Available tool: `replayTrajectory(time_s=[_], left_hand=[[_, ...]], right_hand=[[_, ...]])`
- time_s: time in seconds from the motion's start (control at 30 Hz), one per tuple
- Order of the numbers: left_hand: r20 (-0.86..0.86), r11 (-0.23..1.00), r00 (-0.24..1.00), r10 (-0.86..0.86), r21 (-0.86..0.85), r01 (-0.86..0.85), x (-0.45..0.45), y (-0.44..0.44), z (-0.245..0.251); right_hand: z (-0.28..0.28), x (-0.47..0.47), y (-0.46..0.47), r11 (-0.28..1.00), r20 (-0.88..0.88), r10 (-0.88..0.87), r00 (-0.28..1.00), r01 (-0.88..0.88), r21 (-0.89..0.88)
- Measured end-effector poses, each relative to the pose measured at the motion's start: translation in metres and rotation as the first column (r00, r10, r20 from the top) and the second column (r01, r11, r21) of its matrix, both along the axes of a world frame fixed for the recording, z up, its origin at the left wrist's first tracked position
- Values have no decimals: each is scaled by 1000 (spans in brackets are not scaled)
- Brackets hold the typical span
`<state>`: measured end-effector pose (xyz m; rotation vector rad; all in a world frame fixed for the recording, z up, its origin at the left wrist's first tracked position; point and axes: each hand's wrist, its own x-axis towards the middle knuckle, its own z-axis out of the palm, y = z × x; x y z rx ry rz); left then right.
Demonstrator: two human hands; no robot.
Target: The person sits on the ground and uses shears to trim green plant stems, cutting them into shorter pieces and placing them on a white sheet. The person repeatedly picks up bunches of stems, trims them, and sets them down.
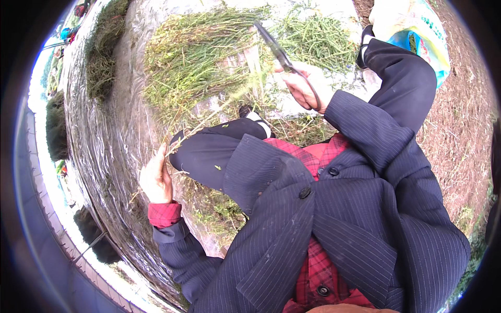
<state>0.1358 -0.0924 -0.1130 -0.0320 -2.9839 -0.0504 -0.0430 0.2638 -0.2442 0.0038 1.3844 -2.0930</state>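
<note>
In my left hand (157,176), at the left above the red plaid cuff, is the lower end of a thin plant stem (201,123); its leafy green tip reaches up and right, blurred. My right hand (303,86) grips a pair of dark scissors (280,51) by the handles, the blades pointing up and left. Whether the blades are apart cannot be told. Beyond my legs lies a wide pile of cut green and yellowish stems (191,58). A smaller heap of green sprigs (319,41) lies on a pale sheet to its right.
Dark plant heaps (103,51) lie along the plastic film (129,78) at the left. A printed plastic bag (436,43) is beside my knee at the upper right. Dry brown ground (462,137) runs down the right side. Loose stems lie under my legs. Other people appear small at the far left.
</note>
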Motion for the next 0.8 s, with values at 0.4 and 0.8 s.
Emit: replayTrajectory(time_s=[0.4, 0.8], left_hand=[[-75, 992, 995, 62, 115, -53, -27, 6, -6], [-110, 1000, 993, 30, 7, -29, -24, 14, -3]], right_hand=[[-4, 29, 31, 994, -63, -19, 998, 25, 106], [8, 31, -9, 926, -217, 216, 952, -129, 354]])
